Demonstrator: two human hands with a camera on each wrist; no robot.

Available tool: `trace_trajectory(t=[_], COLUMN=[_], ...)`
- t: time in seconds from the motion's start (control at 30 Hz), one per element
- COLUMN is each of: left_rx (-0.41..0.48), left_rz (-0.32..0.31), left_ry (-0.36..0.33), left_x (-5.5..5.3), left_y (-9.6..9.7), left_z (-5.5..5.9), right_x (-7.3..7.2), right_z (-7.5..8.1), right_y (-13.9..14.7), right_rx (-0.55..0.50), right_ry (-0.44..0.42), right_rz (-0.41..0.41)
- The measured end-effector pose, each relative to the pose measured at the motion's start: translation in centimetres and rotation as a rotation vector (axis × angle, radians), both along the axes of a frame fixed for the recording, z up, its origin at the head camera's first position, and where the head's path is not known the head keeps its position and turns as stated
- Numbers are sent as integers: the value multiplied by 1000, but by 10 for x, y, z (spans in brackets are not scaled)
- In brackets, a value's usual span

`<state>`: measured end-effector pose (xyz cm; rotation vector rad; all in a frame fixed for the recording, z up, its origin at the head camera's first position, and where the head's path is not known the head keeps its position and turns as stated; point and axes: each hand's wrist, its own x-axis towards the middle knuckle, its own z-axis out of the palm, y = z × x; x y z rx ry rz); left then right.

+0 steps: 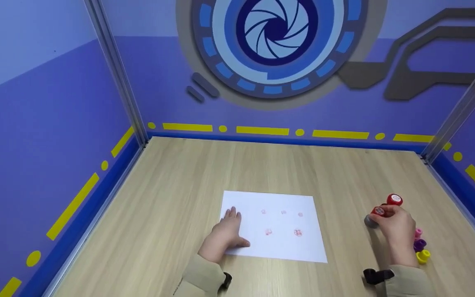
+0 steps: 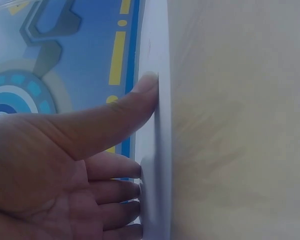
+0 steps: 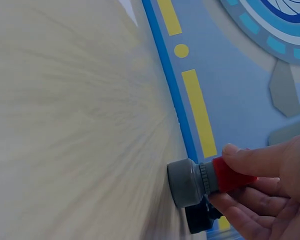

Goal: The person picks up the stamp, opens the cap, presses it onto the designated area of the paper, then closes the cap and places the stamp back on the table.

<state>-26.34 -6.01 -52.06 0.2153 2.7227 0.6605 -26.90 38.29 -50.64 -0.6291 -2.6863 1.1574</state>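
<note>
A white sheet of paper with several small red stamp prints lies on the table. My left hand rests on its left side with fingers and thumb spread; in the left wrist view the thumb and fingertips touch the sheet. Off to the right of the paper, my right hand pinches a stamp with a red top and a grey base. That base appears to stand on the tabletop. Just behind is another red-topped stamp, and a black base shows behind the held one.
Beside the right wrist stand small pink, purple and yellow pieces, partly hidden by the hand. Purple-blue walls enclose the wooden table at the back and both sides, with metal posts at the corners.
</note>
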Motion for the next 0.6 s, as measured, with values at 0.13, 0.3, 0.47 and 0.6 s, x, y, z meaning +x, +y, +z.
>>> trace_trajectory(t=[0.13, 0.3, 0.47, 0.6], left_rx=[14, 34, 21, 27], left_rz=[8, 21, 21, 18], left_ry=[-3, -15, -8, 14], left_x=[0, 0, 0, -1], left_y=[0, 0, 1, 1], left_z=[0, 0, -1, 0], right_x=[-2, -4, 2, 9], right_z=[-3, -2, 10, 31], right_y=[1, 2, -2, -15], right_rx=[-1, -40, 13, 73], right_ry=[-28, -66, -67, 31], right_rz=[-3, 3, 8, -7])
